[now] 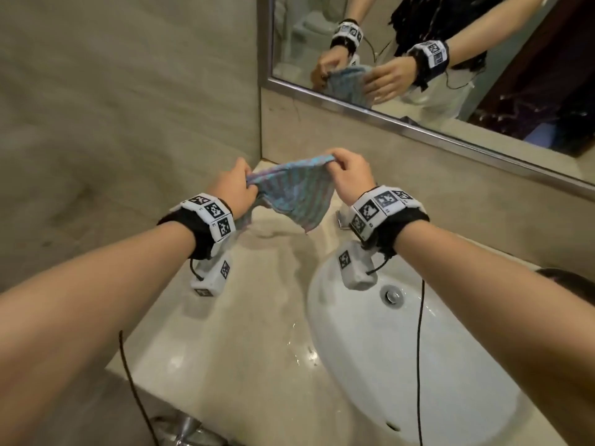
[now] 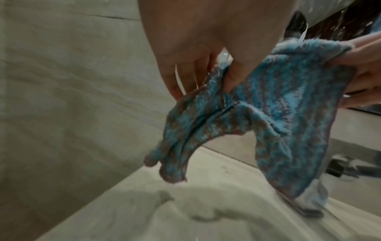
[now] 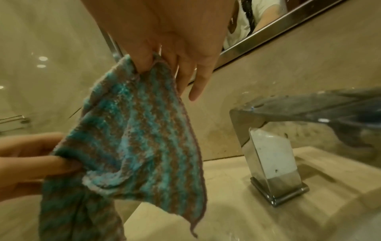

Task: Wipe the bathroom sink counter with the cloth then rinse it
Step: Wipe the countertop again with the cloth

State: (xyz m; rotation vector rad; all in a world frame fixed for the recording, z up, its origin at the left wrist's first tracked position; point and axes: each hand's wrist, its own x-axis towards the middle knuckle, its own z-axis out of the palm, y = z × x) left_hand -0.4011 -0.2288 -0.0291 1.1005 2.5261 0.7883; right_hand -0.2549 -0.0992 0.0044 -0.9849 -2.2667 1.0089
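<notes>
A blue and brown striped cloth (image 1: 294, 193) hangs in the air above the back left corner of the beige stone counter (image 1: 244, 317). My left hand (image 1: 240, 185) pinches its left edge and my right hand (image 1: 346, 170) pinches its upper right corner, so it hangs spread between them. The left wrist view shows the cloth (image 2: 268, 114) bunched under my left hand (image 2: 206, 78). In the right wrist view, thumb and forefinger of my right hand (image 3: 156, 65) nip the cloth (image 3: 134, 130), with the other fingers straight.
A white oval basin (image 1: 402, 349) with a metal drain (image 1: 391, 294) is set in the counter at right. The chrome tap (image 3: 274, 156) stands behind the basin, just right of the cloth. A framed mirror (image 1: 434, 75) runs along the back wall; a tiled wall is at left. Water drops lie on the counter.
</notes>
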